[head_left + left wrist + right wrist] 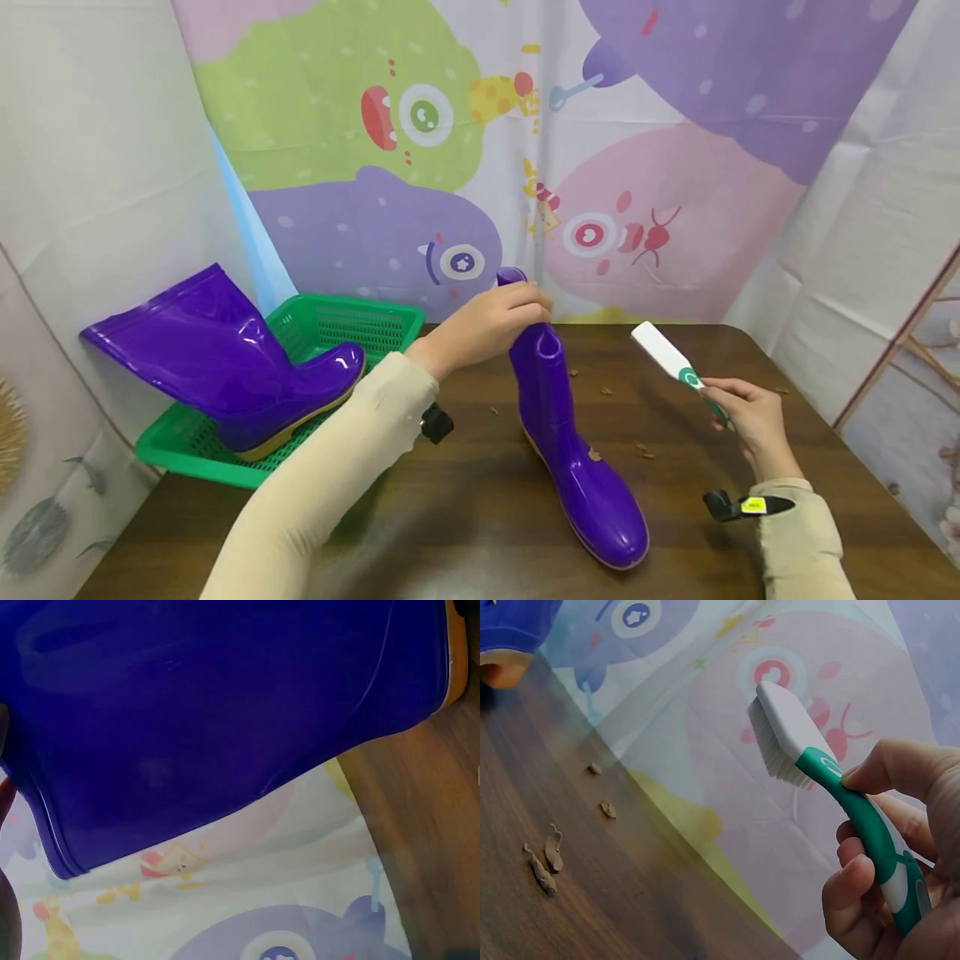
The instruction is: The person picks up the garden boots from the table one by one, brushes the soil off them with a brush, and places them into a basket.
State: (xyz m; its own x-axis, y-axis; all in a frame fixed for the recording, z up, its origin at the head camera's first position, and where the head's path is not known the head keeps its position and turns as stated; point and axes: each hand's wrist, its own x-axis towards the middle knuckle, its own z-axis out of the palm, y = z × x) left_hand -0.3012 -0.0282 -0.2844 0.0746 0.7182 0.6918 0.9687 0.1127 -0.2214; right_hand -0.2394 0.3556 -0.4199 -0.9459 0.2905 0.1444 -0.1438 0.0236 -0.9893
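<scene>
A purple rubber boot [577, 450] stands upright on the brown table [465, 517], toe toward me, with a brown speck of dirt on its instep. My left hand [495, 321] grips the top rim of its shaft; the left wrist view is filled by the boot's purple side [225, 712]. My right hand [750, 412] is to the right of the boot and holds a white and green scrubbing brush [671, 362] by its green handle, raised off the table. In the right wrist view the brush [802, 750] shows its white bristles facing left, with my fingers [855, 892] curled round the handle.
A second purple boot [225, 358] lies in a green plastic basket [360, 321] at the table's back left. Brown bits of dirt [645, 450] [547, 859] are scattered on the table around the boot. A cartoon backdrop [525, 150] hangs behind the table.
</scene>
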